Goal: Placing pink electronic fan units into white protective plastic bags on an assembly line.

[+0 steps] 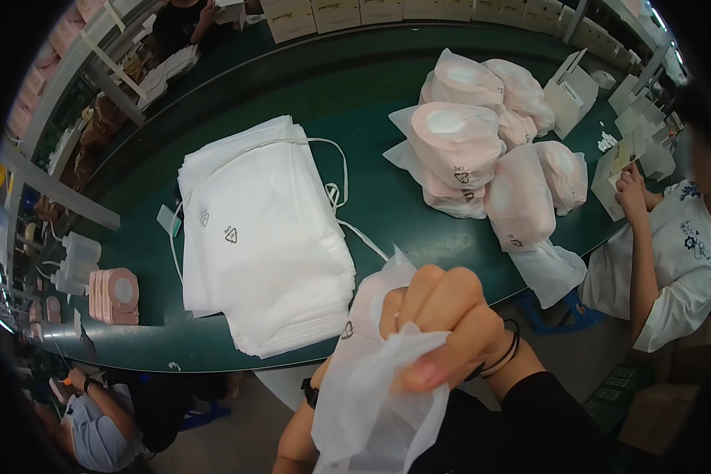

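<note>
A frosted translucent plastic bag [371, 395] with a pale pink object inside is held in front of me, past the table's near edge. My right hand [446, 320] is closed on the bag, fingers curled and thumb pressed against the film. Behind the bag my left hand is hidden; only its forearm [296, 438] and a dark wristband show. Just beyond, on the green table [371, 197], lies a thick stack of flat white plastic bags [268, 245] with a thin white strap across it. Several bagged pink rounded objects [458, 138] are piled at the right.
Unbagged pink rounded pieces [114, 296] stand at the left edge beside clear bottles [77, 265]. At right, a co-worker's hands [630, 189] hold a white box [608, 178]. Another person [107, 423] sits at lower left. Boxes [379, 12] line the far side.
</note>
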Available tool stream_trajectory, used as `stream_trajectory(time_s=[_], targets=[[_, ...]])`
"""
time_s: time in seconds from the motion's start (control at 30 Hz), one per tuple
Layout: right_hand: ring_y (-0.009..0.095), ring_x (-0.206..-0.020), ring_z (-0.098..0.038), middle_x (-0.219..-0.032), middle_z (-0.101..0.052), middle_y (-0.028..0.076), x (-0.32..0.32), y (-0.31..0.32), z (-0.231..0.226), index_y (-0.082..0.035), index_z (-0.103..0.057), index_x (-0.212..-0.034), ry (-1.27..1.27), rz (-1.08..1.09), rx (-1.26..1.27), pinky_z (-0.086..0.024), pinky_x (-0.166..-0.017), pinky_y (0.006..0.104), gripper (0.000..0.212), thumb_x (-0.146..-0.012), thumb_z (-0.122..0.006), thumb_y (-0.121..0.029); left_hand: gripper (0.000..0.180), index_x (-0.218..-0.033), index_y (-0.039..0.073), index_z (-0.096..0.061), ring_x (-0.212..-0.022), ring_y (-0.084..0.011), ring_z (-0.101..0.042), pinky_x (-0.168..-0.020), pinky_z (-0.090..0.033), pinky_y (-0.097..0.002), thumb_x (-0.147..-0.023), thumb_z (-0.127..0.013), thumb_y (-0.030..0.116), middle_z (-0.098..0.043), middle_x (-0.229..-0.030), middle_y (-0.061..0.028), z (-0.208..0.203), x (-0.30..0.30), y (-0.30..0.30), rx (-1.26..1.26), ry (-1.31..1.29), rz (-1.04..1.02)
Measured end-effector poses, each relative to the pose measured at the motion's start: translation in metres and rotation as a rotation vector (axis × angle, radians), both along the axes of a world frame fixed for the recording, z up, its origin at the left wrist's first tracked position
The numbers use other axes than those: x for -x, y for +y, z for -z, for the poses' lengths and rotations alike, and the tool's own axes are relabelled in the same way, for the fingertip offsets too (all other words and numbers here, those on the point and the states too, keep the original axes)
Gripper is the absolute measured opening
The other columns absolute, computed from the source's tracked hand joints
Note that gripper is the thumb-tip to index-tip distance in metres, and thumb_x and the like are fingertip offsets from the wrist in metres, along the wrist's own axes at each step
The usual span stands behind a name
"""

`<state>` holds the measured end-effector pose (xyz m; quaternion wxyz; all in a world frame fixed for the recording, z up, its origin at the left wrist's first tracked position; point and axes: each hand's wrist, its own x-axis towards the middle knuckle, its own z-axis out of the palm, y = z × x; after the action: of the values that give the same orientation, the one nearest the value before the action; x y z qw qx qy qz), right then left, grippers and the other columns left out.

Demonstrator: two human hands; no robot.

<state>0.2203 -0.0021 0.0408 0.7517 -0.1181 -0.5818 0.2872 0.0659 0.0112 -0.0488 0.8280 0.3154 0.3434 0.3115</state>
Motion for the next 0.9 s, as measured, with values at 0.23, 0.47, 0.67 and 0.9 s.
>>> stream_trajectory(time_s=[0.23,0.47,0.67,0.9], targets=[[0.012,-0.063,-0.047,-0.077,-0.051,0.008,-0.026,-0.001,0.024,-0.001,-0.065,-0.084,0.342,0.124,0.023,-0.037,-0.055,0.0242,0.021,-0.067,-0.071,0.009,0.063,-0.137,0.007,-0.031,-0.11,-0.0247,-0.05,-0.093,-0.043,-0.039,-0.084,-0.063,0.019,-0.048,-0.127,-0.0118,0.021,0.048,0.012,-0.195,-0.239,-0.204],[0.014,-0.083,-0.054,-0.089,-0.056,0.007,-0.044,0.003,0.051,0.0,-0.059,-0.105,-0.603,-0.041,0.914,-0.045,-0.074,0.0268,0.028,-0.08,-0.066,-0.009,0.054,-0.112,0.007,-0.057,-0.103,-0.0291,-0.053,-0.087,-0.044,-0.0404,-0.06,-0.069,0.002,-0.055,-0.116,-0.0113,-0.077,0.052,0.01,-1.556,0.376,0.297],[0.022,-0.099,-0.058,-0.107,-0.06,0.01,-0.065,-0.023,0.071,0.002,-0.052,-0.119,-0.452,-0.288,0.908,-0.045,-0.085,0.031,0.054,-0.071,-0.072,-0.014,0.051,-0.105,0.004,-0.06,-0.106,-0.0328,-0.052,-0.088,-0.044,-0.0393,-0.056,-0.069,-0.006,-0.055,-0.116,-0.0139,-0.059,0.02,0.015,-1.382,0.648,0.245],[0.026,-0.096,-0.06,-0.106,-0.061,0.014,-0.073,-0.039,0.071,0.002,-0.05,-0.119,-0.732,0.149,0.816,-0.045,-0.084,0.033,0.058,-0.069,-0.07,-0.02,0.05,-0.109,0.004,-0.057,-0.112,-0.0338,-0.051,-0.093,-0.042,-0.0394,-0.061,-0.067,-0.007,-0.052,-0.121,-0.0155,-0.053,-0.009,0.013,-1.414,0.701,0.114]])
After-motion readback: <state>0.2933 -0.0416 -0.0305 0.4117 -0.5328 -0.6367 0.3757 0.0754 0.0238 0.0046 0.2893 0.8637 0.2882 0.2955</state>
